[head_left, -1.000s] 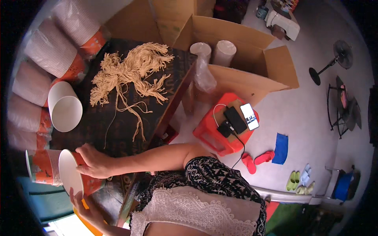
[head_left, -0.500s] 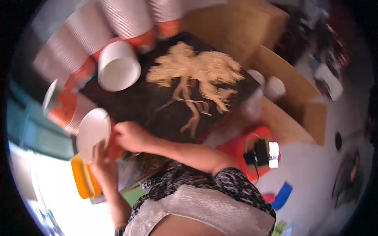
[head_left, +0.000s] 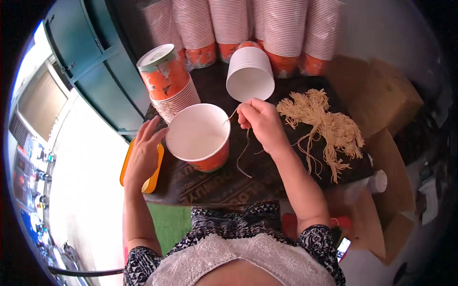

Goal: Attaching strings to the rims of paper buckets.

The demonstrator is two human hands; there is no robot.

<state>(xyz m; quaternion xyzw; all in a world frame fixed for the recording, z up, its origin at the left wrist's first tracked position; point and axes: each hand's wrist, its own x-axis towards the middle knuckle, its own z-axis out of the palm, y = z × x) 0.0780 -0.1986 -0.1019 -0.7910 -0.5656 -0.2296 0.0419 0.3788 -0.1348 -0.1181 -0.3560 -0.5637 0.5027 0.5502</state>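
An orange paper tub (head_left: 210, 164) with a white inside stands upright on the dark table, its mouth facing me. My left hand (head_left: 144, 159) is at the tub's left side, fingers spread and nothing held, the fingertips close to the rim. To the right of the rim, my right hand (head_left: 262, 121) pinches a thin beige string (head_left: 243, 157). One short end points toward the tub's right rim; the longer end hangs toward the table. Whether the string is fastened to the tub I cannot tell. A bundle of beige strings (head_left: 319, 119) lies to the right.
Behind the tub are a stack of orange tubs (head_left: 167, 81) on the left and a white-mouthed stack lying on its side (head_left: 250, 78). Tall wrapped stacks (head_left: 231, 24) line the back. A yellow container (head_left: 151, 178) sits by my left wrist; cardboard boxes (head_left: 377, 95) stand right.
My view has swung toward the left side of the table. The tub, earlier tilted between both hands, now stands upright. My right hand has moved off it and pinches a string; my left has opened.
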